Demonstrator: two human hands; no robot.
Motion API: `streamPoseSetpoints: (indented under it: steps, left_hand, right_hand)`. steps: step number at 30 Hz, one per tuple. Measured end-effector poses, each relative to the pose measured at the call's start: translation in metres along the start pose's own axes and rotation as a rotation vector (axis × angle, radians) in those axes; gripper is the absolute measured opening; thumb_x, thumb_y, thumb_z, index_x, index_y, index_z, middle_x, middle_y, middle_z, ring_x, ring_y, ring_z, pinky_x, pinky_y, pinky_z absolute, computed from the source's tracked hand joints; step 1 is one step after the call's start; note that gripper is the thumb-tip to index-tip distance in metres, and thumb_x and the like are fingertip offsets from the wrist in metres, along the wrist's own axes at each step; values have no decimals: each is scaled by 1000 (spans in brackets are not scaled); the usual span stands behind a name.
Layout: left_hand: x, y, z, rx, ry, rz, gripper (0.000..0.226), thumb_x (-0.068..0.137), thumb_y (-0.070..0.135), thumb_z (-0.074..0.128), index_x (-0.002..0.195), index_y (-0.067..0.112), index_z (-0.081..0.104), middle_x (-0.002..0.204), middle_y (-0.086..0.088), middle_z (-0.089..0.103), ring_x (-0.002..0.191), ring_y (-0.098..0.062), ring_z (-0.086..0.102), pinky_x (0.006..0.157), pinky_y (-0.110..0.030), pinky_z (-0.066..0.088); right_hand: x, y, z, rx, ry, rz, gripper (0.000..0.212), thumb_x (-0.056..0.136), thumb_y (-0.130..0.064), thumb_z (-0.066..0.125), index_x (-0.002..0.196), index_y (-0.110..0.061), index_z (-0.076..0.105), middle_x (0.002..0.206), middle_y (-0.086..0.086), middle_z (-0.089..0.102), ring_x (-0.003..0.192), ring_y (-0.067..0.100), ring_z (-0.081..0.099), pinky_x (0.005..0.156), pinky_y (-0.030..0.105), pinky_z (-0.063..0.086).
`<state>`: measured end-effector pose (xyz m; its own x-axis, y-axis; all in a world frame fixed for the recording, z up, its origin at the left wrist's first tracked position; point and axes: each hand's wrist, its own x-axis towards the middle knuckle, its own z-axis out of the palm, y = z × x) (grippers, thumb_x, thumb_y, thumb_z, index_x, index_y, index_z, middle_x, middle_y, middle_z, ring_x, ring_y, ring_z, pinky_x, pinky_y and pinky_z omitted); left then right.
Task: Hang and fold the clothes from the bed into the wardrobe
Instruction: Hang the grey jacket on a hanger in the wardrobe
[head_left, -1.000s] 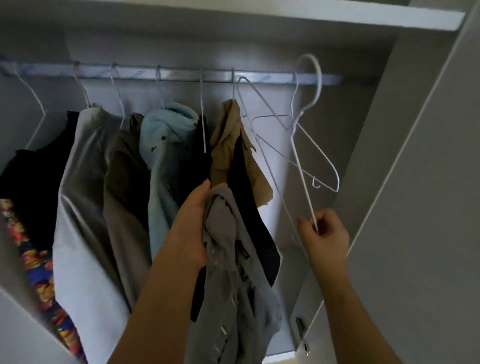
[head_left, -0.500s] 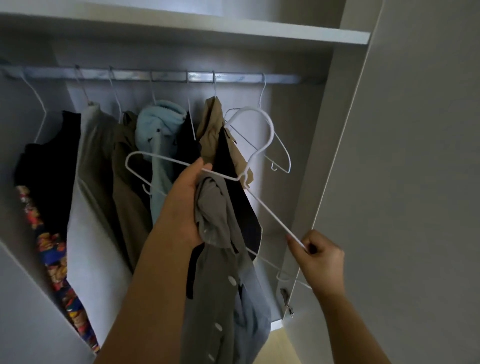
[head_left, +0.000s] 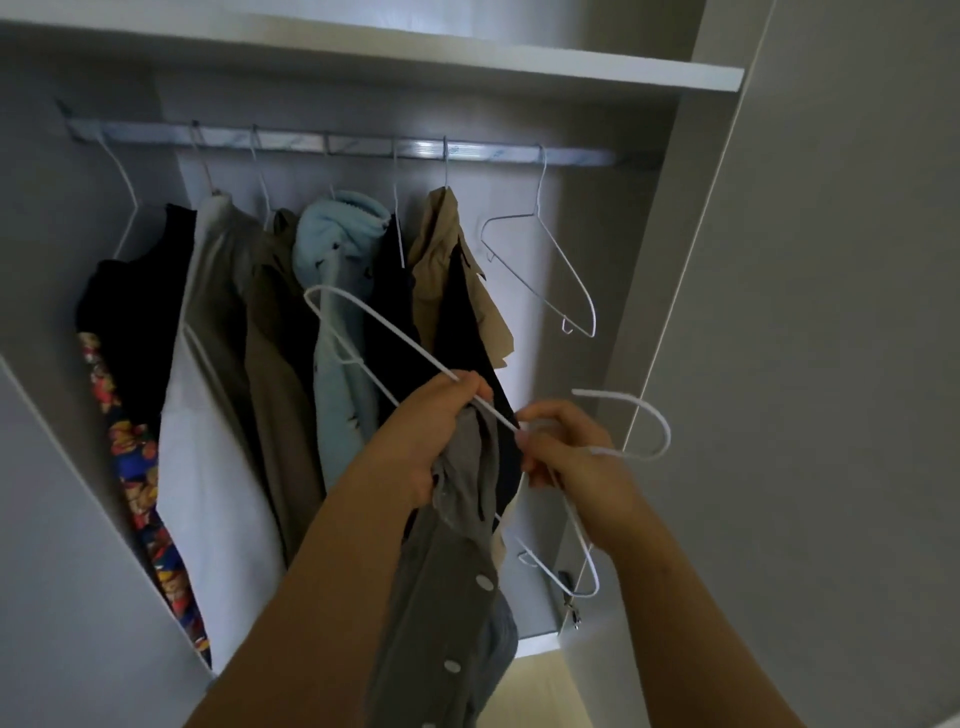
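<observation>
My left hand (head_left: 431, 436) grips the bunched collar of a grey button shirt (head_left: 447, 597), which hangs down in front of the open wardrobe. One arm of a white wire hanger (head_left: 374, 332) runs across that hand's fingers too. My right hand (head_left: 566, 457) grips the same hanger near its neck, with the hook curving out to the right. The hanger lies tilted, its left shoulder pointing up toward the hung clothes.
On the metal rail (head_left: 363, 148) hang several garments: black, white, olive, light blue fleece (head_left: 337, 291), tan. An empty wire hanger (head_left: 540, 270) hangs at the rail's right end. A shelf (head_left: 467, 62) sits above. The open wardrobe door (head_left: 831, 364) stands close on the right.
My right hand slid up along the hanger to its neck and came next to my left hand. The hanger swung round, so its hook now points right.
</observation>
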<state>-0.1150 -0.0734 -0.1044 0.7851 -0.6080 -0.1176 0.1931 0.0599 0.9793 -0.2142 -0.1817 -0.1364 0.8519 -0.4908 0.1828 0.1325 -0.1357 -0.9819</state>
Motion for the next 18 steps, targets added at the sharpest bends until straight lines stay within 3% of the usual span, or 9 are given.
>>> streamPoseSetpoints:
  steps: [2,4,6,10,13,16,18]
  left_hand:
    - [1,-2,-2,106,-3,20,23,93,24,52,73,20,61,74,0,61,69,-10,57,56,-18,46]
    - [2,2,-12,268,-17,51,8,86,18,63,79,23,62,83,1,62,77,-10,59,58,-14,47]
    - [3,7,-29,401,-1,32,18,79,10,70,86,23,60,90,-2,60,78,-12,57,57,-14,48]
    - [7,16,-61,622,182,111,22,82,-5,60,88,16,56,101,-10,55,77,-11,51,60,-14,44]
    - [10,16,-77,924,347,155,17,88,2,48,88,11,62,103,-11,60,93,-21,54,68,-12,33]
    - [14,16,-90,908,462,151,21,92,7,43,102,4,62,102,-12,58,90,-21,50,70,-18,34]
    - [17,18,-91,684,500,123,18,94,9,43,98,6,60,92,-9,55,84,-21,49,67,-25,39]
  right_hand:
    - [2,-3,1,60,-4,-9,15,87,-6,58,81,-19,64,51,-6,54,48,4,51,47,16,42]
    - [4,1,2,57,111,-8,22,88,-11,58,68,-18,63,45,-7,49,42,3,44,43,16,36]
    - [8,6,1,63,269,31,33,88,-19,60,56,-17,54,41,-7,44,38,4,38,44,18,33]
    - [12,13,-6,176,470,105,41,88,-26,61,53,-17,42,39,-8,38,37,3,34,44,19,31]
    - [13,15,-16,224,611,132,42,85,-22,63,51,-16,39,35,-9,35,34,3,31,41,19,29]
    - [14,19,-26,202,661,164,37,79,-9,58,51,-16,35,41,-2,30,38,9,27,34,14,24]
    - [13,22,-31,126,671,200,36,77,-2,52,50,-15,33,38,-3,29,38,9,27,31,13,23]
